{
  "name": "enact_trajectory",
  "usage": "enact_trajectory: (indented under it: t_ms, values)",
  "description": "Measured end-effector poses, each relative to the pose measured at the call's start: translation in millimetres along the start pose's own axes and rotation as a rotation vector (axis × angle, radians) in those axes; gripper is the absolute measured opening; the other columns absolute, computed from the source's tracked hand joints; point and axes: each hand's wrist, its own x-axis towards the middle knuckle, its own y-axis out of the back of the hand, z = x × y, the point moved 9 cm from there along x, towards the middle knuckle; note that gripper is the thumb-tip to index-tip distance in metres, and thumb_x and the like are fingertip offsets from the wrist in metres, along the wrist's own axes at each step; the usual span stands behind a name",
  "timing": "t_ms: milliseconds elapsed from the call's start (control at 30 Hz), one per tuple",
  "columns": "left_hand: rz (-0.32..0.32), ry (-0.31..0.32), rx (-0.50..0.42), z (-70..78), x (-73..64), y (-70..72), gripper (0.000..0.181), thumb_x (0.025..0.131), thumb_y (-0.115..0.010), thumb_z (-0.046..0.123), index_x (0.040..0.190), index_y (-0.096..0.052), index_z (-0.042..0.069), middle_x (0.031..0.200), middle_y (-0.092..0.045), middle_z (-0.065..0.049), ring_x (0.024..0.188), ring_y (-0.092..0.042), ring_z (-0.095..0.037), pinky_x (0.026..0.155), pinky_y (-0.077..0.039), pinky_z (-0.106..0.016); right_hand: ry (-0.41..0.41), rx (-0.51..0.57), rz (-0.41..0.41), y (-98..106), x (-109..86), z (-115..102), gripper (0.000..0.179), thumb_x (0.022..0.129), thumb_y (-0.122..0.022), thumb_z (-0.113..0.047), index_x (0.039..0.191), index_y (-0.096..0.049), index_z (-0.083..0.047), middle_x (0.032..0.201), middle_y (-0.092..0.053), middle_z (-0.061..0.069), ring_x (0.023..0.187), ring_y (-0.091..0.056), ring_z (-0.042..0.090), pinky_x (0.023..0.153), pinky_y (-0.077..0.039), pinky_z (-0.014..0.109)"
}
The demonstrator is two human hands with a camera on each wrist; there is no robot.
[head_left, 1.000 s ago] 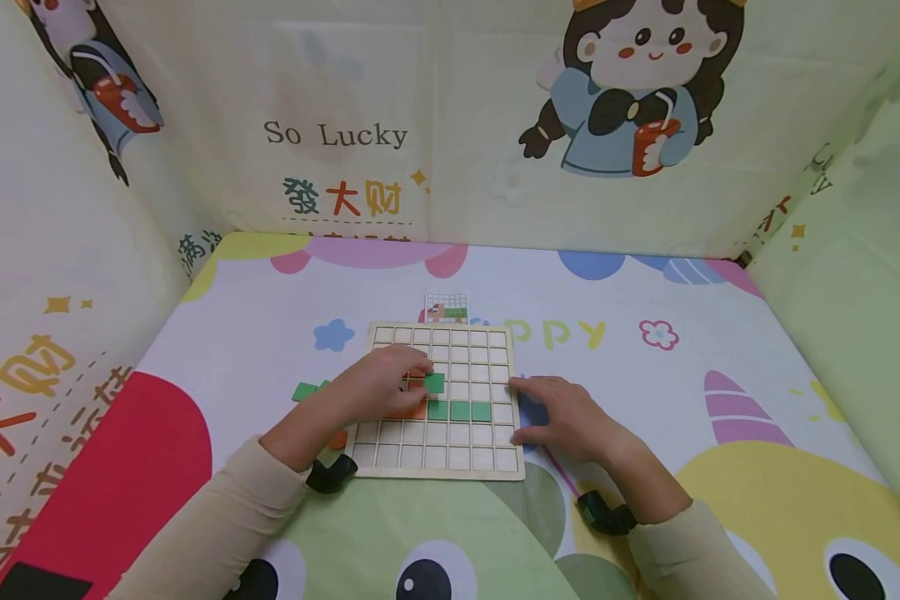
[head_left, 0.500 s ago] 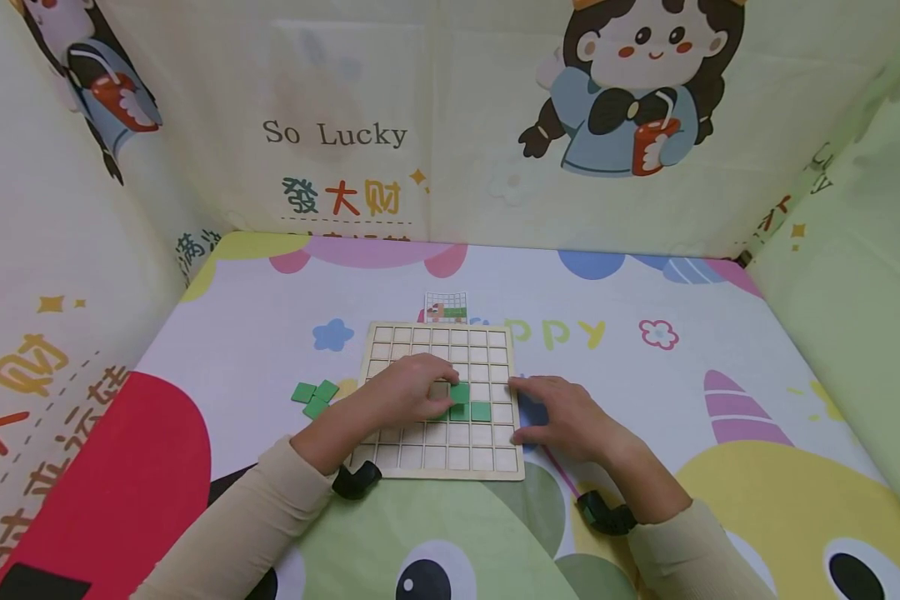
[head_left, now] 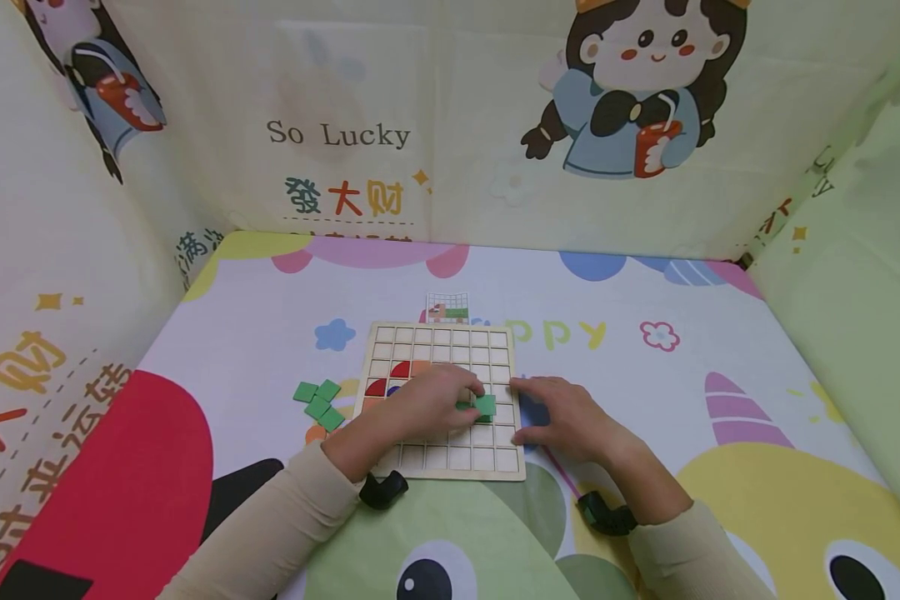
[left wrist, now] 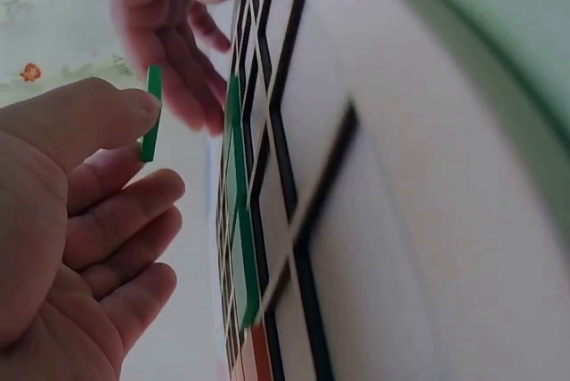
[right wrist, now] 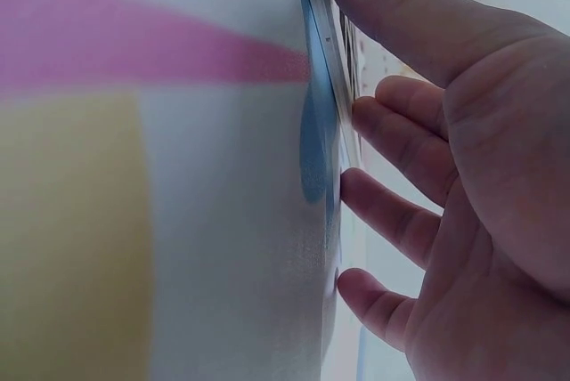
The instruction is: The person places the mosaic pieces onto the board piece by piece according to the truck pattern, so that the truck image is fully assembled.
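Note:
A wooden grid board [head_left: 459, 458] lies in front of me on the patterned cloth. My left hand [head_left: 431, 404] pinches a green square tile [head_left: 486, 405] between thumb and forefinger, held over the right part of the grid. In the left wrist view the tile [left wrist: 152, 114] is on edge, apart from the board, and green tiles [left wrist: 242, 256] fill a row of cells. Red quarter-round pieces [head_left: 401, 369] and an orange tile [head_left: 420, 367] show in cells left of the hand, which hides part of the grid. My right hand [head_left: 573, 417] touches the board's right edge with thumb and fingertips spread.
Several loose green tiles [head_left: 317, 407] lie left of the board, with an orange piece [head_left: 315, 433] near them. A small card with a printed grid picture [head_left: 447, 308] lies behind the board. Printed cloth walls [head_left: 465, 192] rise at the back and sides.
My left hand has moved right across the grid with the green tile in its pinch, uncovering the red and orange pieces. The right hand has stayed at the board's edge.

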Motion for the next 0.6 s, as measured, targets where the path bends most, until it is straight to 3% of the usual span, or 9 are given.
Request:
enact_trajectory:
  t_ms: [333,600]
  values:
    - [-0.019,0.035,-0.016,5.3,12.4,-13.9,0.025,0.093,-0.071,0.022,0.113,-0.071,0.007,0.106,-0.068,0.001,0.097,-0.058,-0.016,0.088,-0.048,-0.031,0.008,0.008,0.010,0,-0.6,1,0.070,0.082,-0.082,-0.036,0.140,-0.056,-0.006,0.135,-0.059,0.016,0.126,-0.051,0.039,0.102,-0.038,0.058]
    - [-0.026,0.048,0.021,6.4,19.6,-20.1,0.026,0.092,-0.072,0.023,0.114,-0.072,0.007,0.108,-0.069,0.000,0.101,-0.059,-0.016,0.091,-0.048,-0.030,0.015,0.002,0.014,0,-0.8,2,0.070,0.082,-0.082,-0.035,0.139,-0.057,-0.005,0.135,-0.060,0.016,0.127,-0.052,0.039,0.103,-0.038,0.058]
